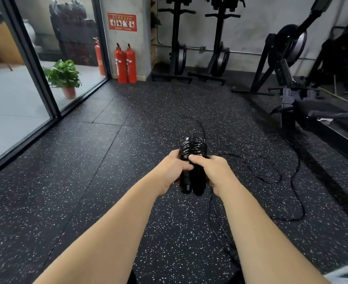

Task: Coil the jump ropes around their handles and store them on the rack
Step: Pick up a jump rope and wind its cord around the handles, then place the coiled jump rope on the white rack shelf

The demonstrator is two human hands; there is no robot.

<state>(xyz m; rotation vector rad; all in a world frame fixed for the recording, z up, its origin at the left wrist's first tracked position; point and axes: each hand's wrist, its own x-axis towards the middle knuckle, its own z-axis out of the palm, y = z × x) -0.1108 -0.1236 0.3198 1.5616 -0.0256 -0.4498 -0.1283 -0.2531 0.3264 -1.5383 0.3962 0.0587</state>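
The setting is a gym with a black speckled rubber floor point(107, 152), glazed partition at left, exercise machines along the back wall.

Hand state: the left hand point(172, 169) wraps its fingers around the left side of the paired jump rope handles point(191, 181), thumb lying across the front. The right hand point(212, 171) grips the right side, its thumb pressing onto the lowest turns of the coiled rope point(193, 149). Both forearms extend straight ahead, converging at the bundle, which is held in the air above the floor.

Handling: the two handles appear rigid and sit side by side, so they are the correct place to hold. The rope looks thin, glossy and springy; judged likely to slip or unwind if thumb pressure is released. The weight appears low.

The uncoiled rope point(271, 177) trails from the bundle and loops across the floor to the right. Two red fire extinguishers point(126, 64) stand by the pillar, a potted plant point(64, 76) behind the glass. No storage rack can be identified.
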